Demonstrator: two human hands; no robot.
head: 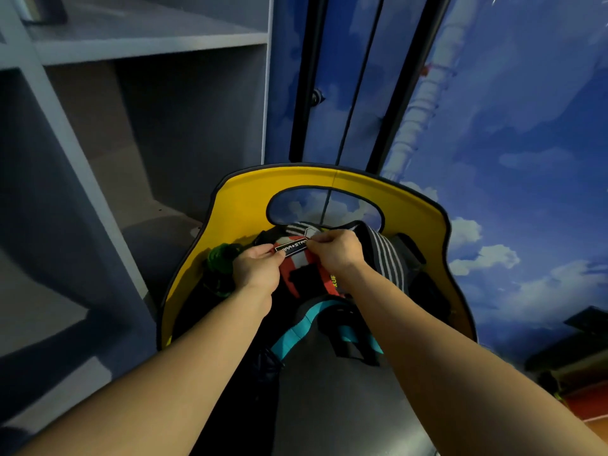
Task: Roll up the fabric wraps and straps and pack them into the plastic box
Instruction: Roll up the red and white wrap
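- Both bare forearms enter from 7 and 5 o'clock, nearest the lens, converging toward frame centre.
- Left hand [255,266] at centre, thumb and fingertips pinching the left end of a small black label tab [291,249] with white lettering.
- Right hand [335,250] just beside it at 3 o'clock of the tab, fingers curled, pinching the tab's right end.
- Tab belongs to a red and white wrap [307,274], lying directly under both hands.
- Grey and white striped wrap [388,258] at 3 o'clock of the red one, touching it, partly draped.
- Teal-edged black strap [296,330] at 6 o'clock, below the hands.
- Green and black coiled item [220,261] at 9 o'clock, touching the left hand; cannot tell what it is.
- All of these sit in a yellow-lined tote [411,205] with a cut-out handle at 12 o'clock.
- Plastic box: cannot tell where.
- Grey shelving unit [148,47] at 10 o'clock.
- Blue sky-and-cloud wall mural [526,126] at 2 o'clock.
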